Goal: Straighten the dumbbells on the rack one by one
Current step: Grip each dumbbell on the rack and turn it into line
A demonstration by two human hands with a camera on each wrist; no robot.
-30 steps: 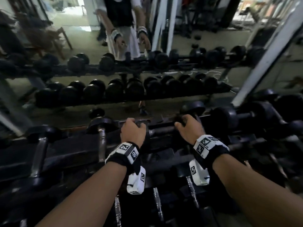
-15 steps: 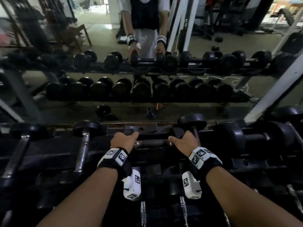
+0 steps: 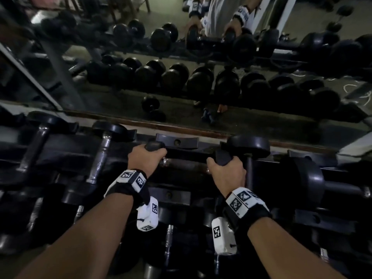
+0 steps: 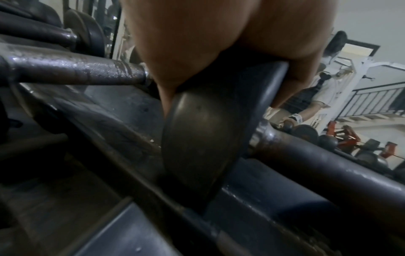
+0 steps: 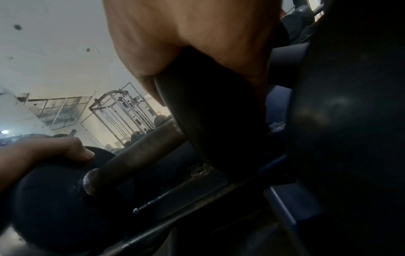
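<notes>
On rack (image 3: 177, 142): black, rusty-handled dumbbell (image 3: 184, 163).

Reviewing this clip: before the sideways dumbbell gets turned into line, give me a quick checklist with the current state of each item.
1. Left hand grips one head of the sideways dumbbell: ok.
2. Right hand grips the other head: ok.
3. Dumbbell in line with neighbouring dumbbell: not ok, it lies crosswise.
4. Empty cradle behind the handle: ok.
5. Fingers away from pinch points under the head: cannot tell.
6. Room beside the upright dumbbell on the right: cannot tell.
</notes>
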